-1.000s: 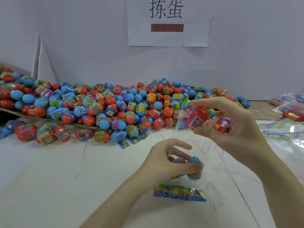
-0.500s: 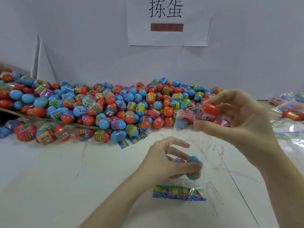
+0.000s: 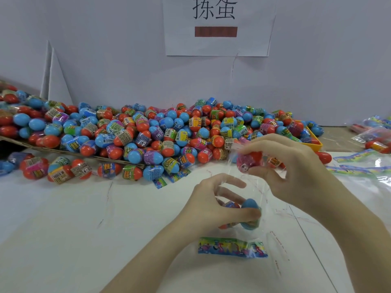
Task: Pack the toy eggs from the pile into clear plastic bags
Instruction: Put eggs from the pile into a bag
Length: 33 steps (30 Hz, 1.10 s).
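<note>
Your right hand [image 3: 296, 170] pinches an egg [image 3: 250, 160] at the bag [image 3: 251, 187] mouth; your left hand [image 3: 213, 206] grips the bagged eggs [image 3: 249, 212] just below. Film may fold shut, so the egg slips outside.

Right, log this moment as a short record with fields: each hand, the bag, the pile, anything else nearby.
left hand: grips the lower part of the clear bag, fingers round the blue egg and a second egg inside it
right hand: holds a red egg at the bag's open top
bag header: colourful printed strip lying on the white table
pile: red and blue eggs heaped against the back wall
right side: more bags, some holding eggs
wall: paper sign
</note>
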Tool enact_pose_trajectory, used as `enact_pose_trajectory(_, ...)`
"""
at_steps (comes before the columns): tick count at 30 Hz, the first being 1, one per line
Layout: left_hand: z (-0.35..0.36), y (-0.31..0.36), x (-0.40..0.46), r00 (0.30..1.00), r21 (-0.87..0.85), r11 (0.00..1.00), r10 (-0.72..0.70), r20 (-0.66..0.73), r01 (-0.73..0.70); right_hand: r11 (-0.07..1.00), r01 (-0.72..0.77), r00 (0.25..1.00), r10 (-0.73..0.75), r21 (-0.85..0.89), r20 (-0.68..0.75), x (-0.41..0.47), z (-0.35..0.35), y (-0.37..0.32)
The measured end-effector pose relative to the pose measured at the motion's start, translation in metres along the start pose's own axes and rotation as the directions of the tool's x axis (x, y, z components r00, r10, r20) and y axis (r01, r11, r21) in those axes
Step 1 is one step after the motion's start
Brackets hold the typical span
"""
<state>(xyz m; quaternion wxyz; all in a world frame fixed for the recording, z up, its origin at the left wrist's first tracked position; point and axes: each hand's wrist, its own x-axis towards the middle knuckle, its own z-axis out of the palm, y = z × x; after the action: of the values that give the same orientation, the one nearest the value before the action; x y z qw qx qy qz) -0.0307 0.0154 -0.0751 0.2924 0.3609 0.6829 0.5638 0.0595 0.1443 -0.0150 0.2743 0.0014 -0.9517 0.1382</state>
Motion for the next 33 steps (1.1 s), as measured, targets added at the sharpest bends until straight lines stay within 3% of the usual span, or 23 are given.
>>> enact_pose_trajectory(7, 0.001, -0.002, 0.001, 1.0, 0.011, 1.0, 0.028, 0.004, -0.028, 0.999, -0.039, 0.999, 0.039, -0.016, 0.001, 0.002, 0.002, -0.004)
enact_pose_trajectory(12, 0.002, -0.002, 0.001, 0.999, -0.001, 0.999, 0.039, 0.008, -0.039, 0.984, -0.045, 0.997, 0.034, -0.175, -0.066, 0.0, 0.004, -0.008)
enact_pose_trajectory(20, 0.003, -0.001, 0.001, 0.994, -0.024, 0.993, 0.113, -0.003, -0.113, 0.996, -0.065, 0.991, 0.058, -0.054, -0.117, 0.0, 0.003, -0.013)
enact_pose_trajectory(26, 0.004, -0.005, 0.003, 0.999, -0.093, 0.995, 0.046, 0.021, -0.044, 0.988, -0.143, 0.99, 0.144, -0.062, 0.002, 0.002, 0.013, -0.012)
enact_pose_trajectory(29, 0.003, -0.006, 0.004, 1.0, -0.167, 0.986, 0.006, -0.007, -0.007, 0.984, -0.145, 0.988, 0.138, 0.102, 0.066, 0.002, 0.013, -0.01)
enact_pose_trajectory(31, 0.001, -0.005, 0.006, 0.999, -0.191, 0.981, -0.018, -0.039, 0.011, 0.945, -0.138, 0.982, 0.17, 0.296, -0.084, 0.003, 0.006, -0.003)
enact_pose_trajectory(33, -0.001, -0.005, 0.007, 0.998, -0.213, 0.977, -0.034, -0.056, 0.021, 0.909, -0.163, 0.867, 0.318, 0.384, -0.385, 0.002, -0.003, 0.017)
